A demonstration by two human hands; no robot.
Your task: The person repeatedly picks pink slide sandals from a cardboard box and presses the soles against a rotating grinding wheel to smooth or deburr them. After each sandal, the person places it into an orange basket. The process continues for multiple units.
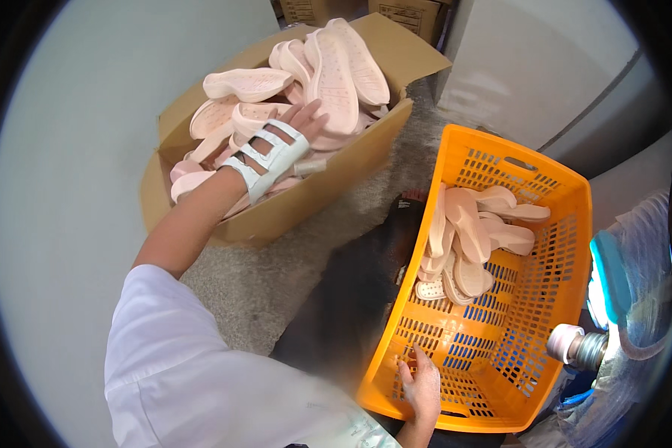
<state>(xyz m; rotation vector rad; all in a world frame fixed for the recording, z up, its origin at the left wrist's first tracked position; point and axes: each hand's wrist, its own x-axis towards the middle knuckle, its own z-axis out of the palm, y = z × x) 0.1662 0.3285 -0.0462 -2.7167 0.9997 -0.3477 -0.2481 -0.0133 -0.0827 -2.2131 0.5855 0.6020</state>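
My left hand (282, 146), with a white strapped guard (276, 160) over its back, reaches over a cardboard box (336, 183) heaped with pale pink shoe soles (334, 82). Its fingers are stretched out and lie against the soles, holding none that I can see. My right hand (423, 381) is open at the near left end of an orange plastic basket (579, 224), thumb and fingers apart, nothing in them. More pale pink soles (468, 225) lie in a loose pile toward the basket's far left part, some leaning on its wall.
A pale wall (60, 224) rises beside the box on the left. Cartons (411, 16) stand behind it. Right of the basket are a metal fitting (579, 347), a turquoise object (611, 276) and clear plastic wrapping (649, 246). My dark-clothed leg (343, 299) stands between box and basket.
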